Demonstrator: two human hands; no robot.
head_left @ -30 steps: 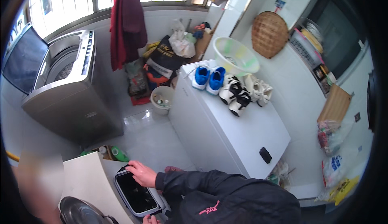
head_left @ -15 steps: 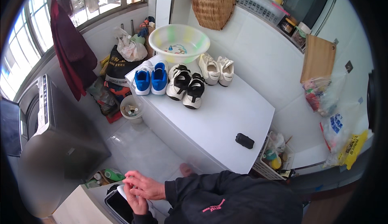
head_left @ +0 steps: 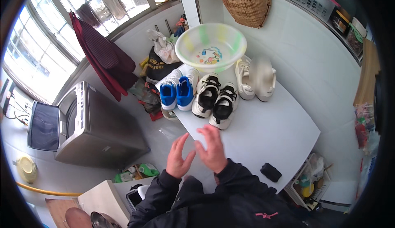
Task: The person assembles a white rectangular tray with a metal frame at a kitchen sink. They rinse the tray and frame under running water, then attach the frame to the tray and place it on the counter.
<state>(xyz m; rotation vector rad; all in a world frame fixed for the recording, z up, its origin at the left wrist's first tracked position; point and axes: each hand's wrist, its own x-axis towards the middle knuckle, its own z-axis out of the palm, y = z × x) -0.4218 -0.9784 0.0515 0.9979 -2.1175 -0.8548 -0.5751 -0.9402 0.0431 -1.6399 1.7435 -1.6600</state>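
Note:
Both my hands hang in the air over the near edge of the white table (head_left: pixel 255 133), holding nothing. My left hand (head_left: pixel 179 157) has its fingers stretched out, just off the edge. Close beside it, my right hand (head_left: pixel 212 150) is spread below the black-and-white sneakers (head_left: pixel 224 106), apart from them. To their left stands a pair of white sneakers with blue linings (head_left: pixel 185 92). On the right is a cream-white pair (head_left: pixel 245 82), partly smeared in the picture. All the shoes stand upright, heels toward me. Behind them sits a pale basin (head_left: pixel 191 49) with green and yellow patches.
A small black case (head_left: pixel 270 172) lies near the table's right corner, above a white basket (head_left: pixel 321 187) of odds and ends. A grey washing machine (head_left: pixel 111 129) with its lid up stands left. Green bottles (head_left: pixel 148 170) and pans (head_left: pixel 78 218) are at lower left.
My hands were together at the lower left; now they are apart and raised toward the table's near edge. The view has shifted, so the table and shoes appear farther right.

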